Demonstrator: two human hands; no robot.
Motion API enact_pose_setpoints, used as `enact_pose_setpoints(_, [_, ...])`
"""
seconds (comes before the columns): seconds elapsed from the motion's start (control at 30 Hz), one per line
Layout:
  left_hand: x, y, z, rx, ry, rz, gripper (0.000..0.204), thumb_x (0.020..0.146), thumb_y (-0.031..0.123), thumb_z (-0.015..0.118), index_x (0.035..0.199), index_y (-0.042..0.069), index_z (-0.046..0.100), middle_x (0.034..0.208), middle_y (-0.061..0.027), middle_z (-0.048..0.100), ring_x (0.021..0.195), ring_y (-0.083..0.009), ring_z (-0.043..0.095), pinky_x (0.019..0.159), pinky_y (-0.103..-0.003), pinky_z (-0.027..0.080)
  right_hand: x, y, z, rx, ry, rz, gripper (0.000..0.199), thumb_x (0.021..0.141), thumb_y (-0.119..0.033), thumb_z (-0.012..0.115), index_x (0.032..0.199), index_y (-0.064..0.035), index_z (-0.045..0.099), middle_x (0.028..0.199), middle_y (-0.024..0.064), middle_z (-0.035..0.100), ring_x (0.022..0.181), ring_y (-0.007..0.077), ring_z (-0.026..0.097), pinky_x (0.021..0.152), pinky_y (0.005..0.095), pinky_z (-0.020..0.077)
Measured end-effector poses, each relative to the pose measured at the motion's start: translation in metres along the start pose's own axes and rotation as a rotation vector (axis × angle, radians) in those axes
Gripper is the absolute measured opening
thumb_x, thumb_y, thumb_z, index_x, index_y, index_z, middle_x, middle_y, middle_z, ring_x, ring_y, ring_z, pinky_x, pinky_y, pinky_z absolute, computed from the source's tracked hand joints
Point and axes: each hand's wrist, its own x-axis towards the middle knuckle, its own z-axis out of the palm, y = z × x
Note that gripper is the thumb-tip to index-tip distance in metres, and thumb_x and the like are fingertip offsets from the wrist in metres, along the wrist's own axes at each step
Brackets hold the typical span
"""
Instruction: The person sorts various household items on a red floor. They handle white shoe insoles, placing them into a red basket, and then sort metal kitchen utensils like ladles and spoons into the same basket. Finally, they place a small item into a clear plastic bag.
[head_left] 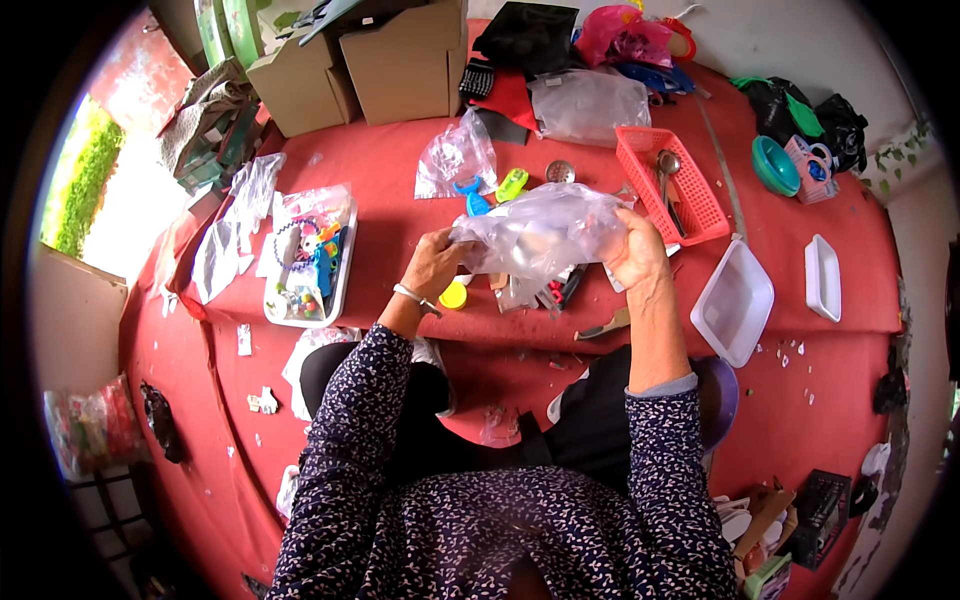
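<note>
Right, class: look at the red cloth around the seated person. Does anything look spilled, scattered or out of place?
Yes. Small white scraps lie scattered on the red cloth beside the white tray, and torn white bits lie on the left. Both hands grip a clear plastic bag.

Red cloth point(400, 180) covers the surface. Pink slotted basket point(672, 185) holding a metal spoon point(667, 165). Two white trays: point(735, 302), point(823, 277). Tray of coloured toys point(310, 255) at left. Cardboard boxes point(365, 70) behind. Teal bowl point(772, 165) far right.
</note>
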Motion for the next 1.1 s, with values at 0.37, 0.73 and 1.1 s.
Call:
enact_pose_setpoints(0.37, [-0.020, 0.032, 0.001, -0.933, -0.257, -0.210, 0.025, 0.077, 0.005, 0.041, 0.095, -0.006, 0.054, 0.092, -0.0136, 0.058, 0.085, -0.0237, 0.057, 0.083, -0.033, 0.042, 0.004, -0.004, -0.012, 0.079, -0.171, 0.108, 0.018, 0.074, -0.010, 0.052, 0.089, -0.0010, 0.054, 0.081, 0.0109, 0.059, 0.070, 0.0220, 0.059, 0.062, 0.0320, 0.0497])
enact_pose_setpoints(0.73, [-0.019, 0.025, 0.000, -1.305, -0.446, -0.072, 0.024, 0.075, -0.002, 0.046, 0.097, -0.001, 0.055, 0.097, -0.0103, 0.058, 0.087, -0.0206, 0.056, 0.078, -0.036, 0.046, -0.012, -0.001, 0.015, -0.049, -0.107, 0.068, 0.020, 0.080, -0.016, 0.052, 0.094, -0.0023, 0.055, 0.085, 0.0080, 0.060, 0.075, 0.0184, 0.058, 0.068, 0.0313, 0.0481])
enact_pose_setpoints(1.1, [-0.012, 0.028, 0.001, -1.171, -0.350, -0.257, 0.067, 0.081, 0.056, 0.033, 0.115, -0.001, 0.042, 0.108, -0.0133, 0.053, 0.094, -0.0265, 0.053, 0.084, -0.046, 0.041, -0.004, 0.001, 0.002, -0.008, -0.022, 0.009, 0.017, 0.079, -0.017, 0.055, 0.090, -0.0039, 0.055, 0.086, 0.0074, 0.059, 0.078, 0.0186, 0.058, 0.068, 0.0304, 0.0489])
